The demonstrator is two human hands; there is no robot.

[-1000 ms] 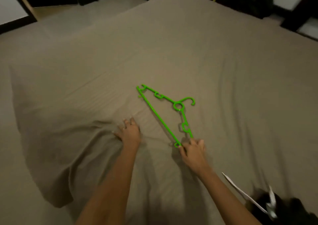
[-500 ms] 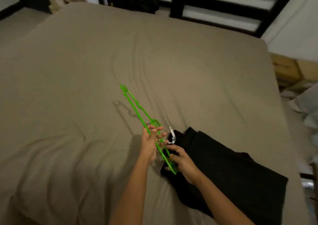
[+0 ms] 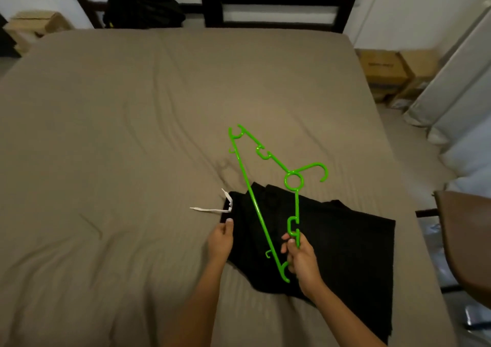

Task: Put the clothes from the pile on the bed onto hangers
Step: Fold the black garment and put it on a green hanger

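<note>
Right hand [image 3: 300,257] grips the green hanger [image 3: 296,203] at its near corner, over the black garment [image 3: 345,240] at 5 o'clock on the bed [image 3: 132,134]. Left hand [image 3: 220,240]: thumb on the garment's 9 o'clock edge; grip indeterminate. Risk: hooks snagging the white drawstring [image 3: 210,209].

Hanger [image 3: 251,195]: bright green. Garment [image 3: 345,240] under it: plain black, with white drawstring [image 3: 210,209]. Bed sheet [image 3: 132,134] beneath: taupe, faint stripes. Boxes [image 3: 382,68] beside bed: tan.
</note>
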